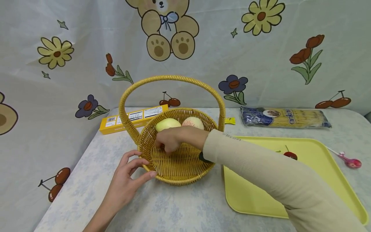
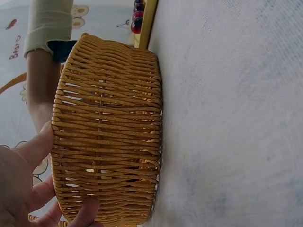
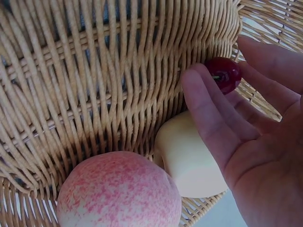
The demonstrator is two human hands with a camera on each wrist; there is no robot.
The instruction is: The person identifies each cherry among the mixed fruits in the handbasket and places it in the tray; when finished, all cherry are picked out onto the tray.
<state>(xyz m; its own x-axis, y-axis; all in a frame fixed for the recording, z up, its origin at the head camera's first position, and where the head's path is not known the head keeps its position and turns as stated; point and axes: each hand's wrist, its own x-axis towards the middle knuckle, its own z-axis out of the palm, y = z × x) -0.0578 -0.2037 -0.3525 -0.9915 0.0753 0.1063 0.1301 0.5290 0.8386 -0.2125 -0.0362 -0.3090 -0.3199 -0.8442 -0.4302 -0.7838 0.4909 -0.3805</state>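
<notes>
A round wicker basket (image 1: 179,178) with a tall arched handle stands on the table. My left hand (image 1: 127,180) grips its rim at the left, thumb and fingers on the rim and the woven wall. Inside the basket, my right hand (image 1: 169,138) reaches low near the left wall. A dark red cherry (image 3: 227,74) sits between its thumb and fingers in the right wrist view. Beside that hand lie a pale yellow-green apple (image 3: 189,156) and a pink-speckled peach (image 3: 118,189), both against the far side of the basket.
To the right lies a yellow tray (image 1: 252,196) with a red cherry (image 1: 290,155) on it, partly behind the right sleeve. A yellow box (image 1: 116,125), a pack of spaghetti (image 1: 301,118), a small yellow packet (image 1: 230,120) and a pink lollipop (image 1: 352,163) lie around.
</notes>
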